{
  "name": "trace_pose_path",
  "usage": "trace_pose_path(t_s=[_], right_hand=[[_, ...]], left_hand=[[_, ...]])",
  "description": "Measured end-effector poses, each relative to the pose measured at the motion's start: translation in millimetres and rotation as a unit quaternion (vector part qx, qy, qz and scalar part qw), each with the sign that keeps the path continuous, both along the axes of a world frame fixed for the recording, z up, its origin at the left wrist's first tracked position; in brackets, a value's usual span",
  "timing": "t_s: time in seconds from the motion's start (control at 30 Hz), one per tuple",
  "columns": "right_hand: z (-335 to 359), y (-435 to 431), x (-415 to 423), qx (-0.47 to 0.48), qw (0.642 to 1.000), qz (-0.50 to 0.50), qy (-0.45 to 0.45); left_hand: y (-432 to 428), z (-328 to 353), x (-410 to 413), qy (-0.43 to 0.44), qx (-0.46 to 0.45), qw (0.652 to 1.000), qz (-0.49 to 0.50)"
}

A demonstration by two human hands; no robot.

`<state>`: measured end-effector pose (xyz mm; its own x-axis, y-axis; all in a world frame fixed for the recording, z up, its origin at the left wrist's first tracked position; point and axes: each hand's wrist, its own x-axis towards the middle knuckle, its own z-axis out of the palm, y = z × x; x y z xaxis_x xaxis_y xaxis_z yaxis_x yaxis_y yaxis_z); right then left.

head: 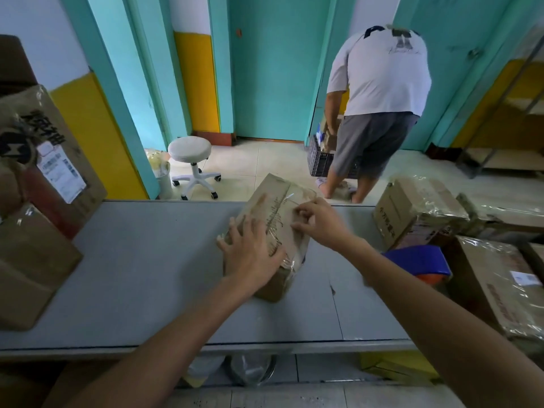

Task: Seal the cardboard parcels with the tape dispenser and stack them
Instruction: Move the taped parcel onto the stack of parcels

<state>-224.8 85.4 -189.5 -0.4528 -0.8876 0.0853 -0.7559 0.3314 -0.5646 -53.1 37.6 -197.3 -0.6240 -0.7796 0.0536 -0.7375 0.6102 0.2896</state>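
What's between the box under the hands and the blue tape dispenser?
In the head view, only bare grey table separates the parcel from the tape dispenser; the right forearm reaches across that stretch.

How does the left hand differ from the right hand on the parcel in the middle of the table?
The left hand lies flat, fingers spread, on the near part of the parcel; the right hand has curled fingers pinching clear tape farther away. Both touch the same parcel.

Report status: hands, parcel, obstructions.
Left hand pressing flat on brown cardboard parcel. Right hand pinching its clear tape. Blue-and-orange tape dispenser idle on grey table, right. Nothing obstructing.
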Motion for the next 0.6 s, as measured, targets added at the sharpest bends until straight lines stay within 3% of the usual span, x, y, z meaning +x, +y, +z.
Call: trace_pose_path(t_s=[0.07,0.13,0.3,0.37,0.6], right_hand=[[2,17,-12,-0.017,1.0,0.025,0.004],[-1,43,-37,0.026,0.998,0.011,0.056],[-18,131,-121,0.287,0.944,-0.069,0.147],[-26,155,-134,0.344,0.924,-0.063,0.157],[-29,167,-144,0.375,0.905,-0.044,0.196]], left_hand=[[-4,-10,7,0.04,-0.032,0.999,-0.008],[-12,-20,15,0.068,-0.047,0.996,-0.027],[-15,-26,12,0.084,-0.06,0.994,-0.032],[-13,-27,11,0.092,-0.071,0.993,-0.022],[-11,-30,9,0.099,-0.086,0.991,-0.012]])
